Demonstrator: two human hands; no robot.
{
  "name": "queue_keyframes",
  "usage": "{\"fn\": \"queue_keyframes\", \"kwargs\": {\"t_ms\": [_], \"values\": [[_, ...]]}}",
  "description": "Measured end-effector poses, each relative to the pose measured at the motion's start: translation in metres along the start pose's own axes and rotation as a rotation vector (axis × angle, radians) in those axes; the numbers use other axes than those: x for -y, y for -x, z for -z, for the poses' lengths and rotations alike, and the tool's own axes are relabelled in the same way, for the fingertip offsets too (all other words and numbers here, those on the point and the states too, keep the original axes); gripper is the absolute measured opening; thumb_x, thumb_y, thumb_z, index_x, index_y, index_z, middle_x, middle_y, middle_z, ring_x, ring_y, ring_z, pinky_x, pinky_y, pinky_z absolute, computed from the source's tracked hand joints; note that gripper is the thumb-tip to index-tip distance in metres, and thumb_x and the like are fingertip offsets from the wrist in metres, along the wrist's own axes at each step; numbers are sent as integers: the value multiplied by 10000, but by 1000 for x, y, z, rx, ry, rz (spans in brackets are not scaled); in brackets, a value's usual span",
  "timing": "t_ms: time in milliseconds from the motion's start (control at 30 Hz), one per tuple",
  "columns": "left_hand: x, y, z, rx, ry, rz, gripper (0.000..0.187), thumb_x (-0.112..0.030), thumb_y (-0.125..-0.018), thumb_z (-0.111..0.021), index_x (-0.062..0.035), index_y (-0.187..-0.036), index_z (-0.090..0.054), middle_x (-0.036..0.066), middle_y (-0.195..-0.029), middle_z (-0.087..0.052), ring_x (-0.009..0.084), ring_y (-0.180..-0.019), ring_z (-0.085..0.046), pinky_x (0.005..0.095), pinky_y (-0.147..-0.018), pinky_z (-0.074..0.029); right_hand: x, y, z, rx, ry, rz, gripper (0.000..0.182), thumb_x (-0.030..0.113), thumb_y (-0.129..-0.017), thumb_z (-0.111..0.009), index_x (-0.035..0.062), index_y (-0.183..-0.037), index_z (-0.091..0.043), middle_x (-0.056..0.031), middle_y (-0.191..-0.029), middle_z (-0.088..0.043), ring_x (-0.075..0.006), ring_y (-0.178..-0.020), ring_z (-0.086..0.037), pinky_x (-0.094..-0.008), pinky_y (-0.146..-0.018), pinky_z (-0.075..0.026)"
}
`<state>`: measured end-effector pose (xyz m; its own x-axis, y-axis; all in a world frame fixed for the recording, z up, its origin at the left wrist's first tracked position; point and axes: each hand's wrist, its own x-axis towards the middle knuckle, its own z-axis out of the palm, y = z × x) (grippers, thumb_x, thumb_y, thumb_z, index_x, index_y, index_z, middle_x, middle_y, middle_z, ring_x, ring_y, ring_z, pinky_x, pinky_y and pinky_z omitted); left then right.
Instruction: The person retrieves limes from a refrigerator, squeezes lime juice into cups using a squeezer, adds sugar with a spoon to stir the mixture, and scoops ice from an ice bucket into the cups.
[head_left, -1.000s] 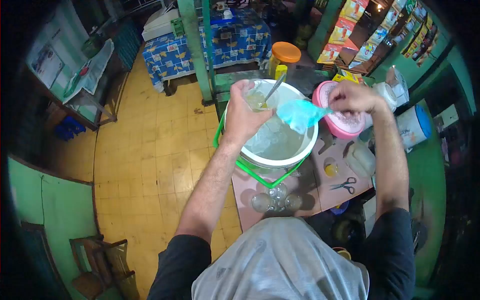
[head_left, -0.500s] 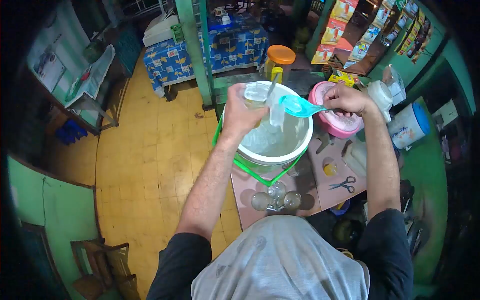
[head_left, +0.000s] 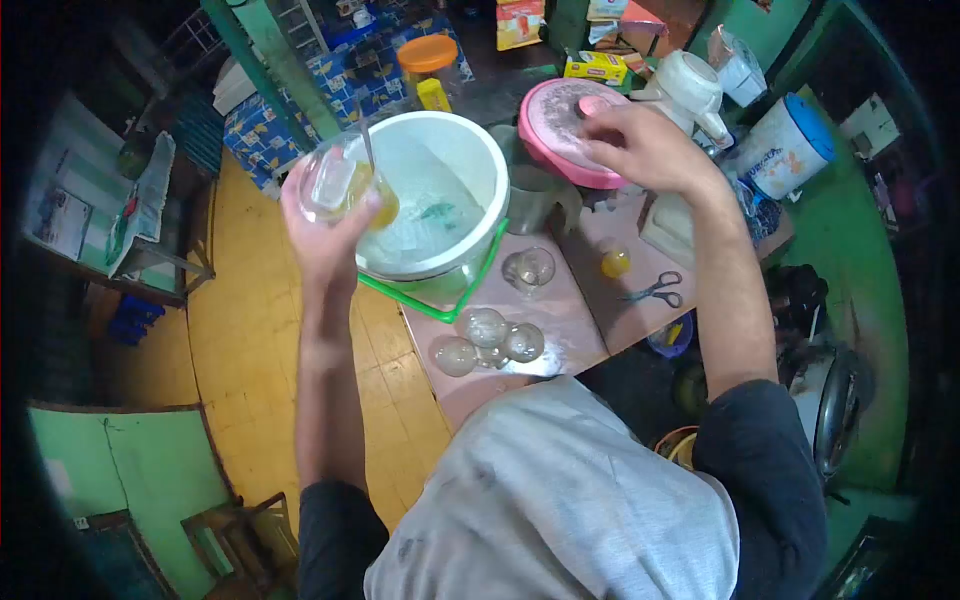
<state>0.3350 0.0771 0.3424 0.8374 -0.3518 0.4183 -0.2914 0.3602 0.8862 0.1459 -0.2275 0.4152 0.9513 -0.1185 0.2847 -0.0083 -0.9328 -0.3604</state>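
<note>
My left hand (head_left: pixel 325 215) is wrapped round a clear glass (head_left: pixel 322 185) that holds ice and a yellow drink, with a metal spoon (head_left: pixel 366 135) standing in it. The glass is at the left rim of a white bucket (head_left: pixel 490 235) with a green handle. Inside the bucket lie ice and a turquoise scoop (head_left: pixel 437 212), partly sunk. My right hand (head_left: pixel 645 145) reaches over a pink tub (head_left: pixel 540 148) with a patterned lid. Its fingertips are right at the lid's pink knob (head_left: pixel 593 105), thumb and fingers apart.
Several upturned glasses (head_left: pixel 485 328) stand at the table's front edge, near another glass (head_left: pixel 535 267). A clear jug (head_left: pixel 540 195) is between bucket and tub. Scissors (head_left: pixel 658 290) and a cup with yellow contents (head_left: pixel 614 262) lie to the right. An orange-lidded jar (head_left: pixel 427 58) stands behind.
My right hand has let go of the turquoise scoop, now in the bucket, and moved to the tub's lid. My left hand keeps the glass, now at the bucket's left rim. The view has shifted right.
</note>
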Motion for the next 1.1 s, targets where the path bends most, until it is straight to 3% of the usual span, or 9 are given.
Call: {"fn": "queue_keyframes", "kwargs": {"t_ms": [100,133,200,267,367,500,700,933,1100], "values": [[-32,58,-26,116,-185,53,918,-50,-612,-879,-26,-1354,-339,179,-1372,-484,279,-1274,-481,421,-1092,-403,-68,63,-12,241,-222,-247,174,140,-846,-690,-11,-933,-682,-59,-741,-676,-114,-713,-626,-304,-689,-518],[-35,83,-40,148,-126,93,902,-54,-610,-862,-41,-1362,-364,159,-1356,-491,282,-1275,-478,425,-1089,-397,-92,82,-28,372,-181,-400,289,194,-813,-740,4,-1021,-675,-103,-842,-695,-170,-809,-661,-329,-761,-527],[-36,128,-70,258,-49,172,905,-71,-607,-857,-64,-1374,-377,133,-1328,-502,285,-1274,-478,434,-1093,-381,-115,127,-77,265,-157,-502,523,283,-758,-790,53,-1190,-605,-209,-1121,-645,-316,-1064,-627,-401,-918,-497],[-15,169,-95,377,2,266,931,-82,-610,-875,-76,-1378,-350,128,-1326,-492,275,-1281,-469,434,-1100,-369,-138,149,-126,325,113,-566,830,326,-704,-833,78,-1390,-435,-269,-1361,-461,-424,-1273,-459,-462,-1035,-428],[21,213,-144,424,61,462,927,-104,-643,-881,-73,-1374,-312,131,-1360,-436,246,-1310,-424,417,-1103,-357,-148,164,-162,198,141,-484,932,356,-666,-855,79,-1421,-385,-267,-1423,-371,-457,-1315,-383,-490,-1043,-416],[97,246,-192,450,-2,443,902,-108,-654,-880,-49,-1360,-322,128,-1370,-411,237,-1312,-406,394,-1102,-352,-179,170,-185,242,-20,-478,830,279,-661,-831,72,-1357,-429,-232,-1305,-439,-423,-1216,-453,-483,-1015,-433],[212,269,-234,241,-524,290,824,-105,-643,-887,-6,-1304,-406,158,-1242,-515,284,-1159,-542,382,-1012,-438,-189,178,-119,146,-32,-397,888,230,-670,-813,36,-1401,-347,-225,-1245,-488,-422,-1176,-471,-467,-1001,-428],[290,261,-258,121,-142,543,758,-41,-694,-831,10,-1323,-411,111,-1249,-542,251,-1143,-554,354,-987,-460,-168,162,-14,-37,-49,-112,1018,214,-640,-852,21,-1452,-268,-238,-1281,-489,-427,-1180,-483,-471,-1010,-412],[256,246,-255,425,-405,509,811,-110,-686,-840,-32,-1384,-434,179,-1248,-610,317,-1147,-601,386,-932,-491,-125,137,28,-54,-122,-60,1030,206,-628,-868,29,-1453,-278,-237,-1262,-494,-409,-1186,-497,-461,-1012,-413]]}}
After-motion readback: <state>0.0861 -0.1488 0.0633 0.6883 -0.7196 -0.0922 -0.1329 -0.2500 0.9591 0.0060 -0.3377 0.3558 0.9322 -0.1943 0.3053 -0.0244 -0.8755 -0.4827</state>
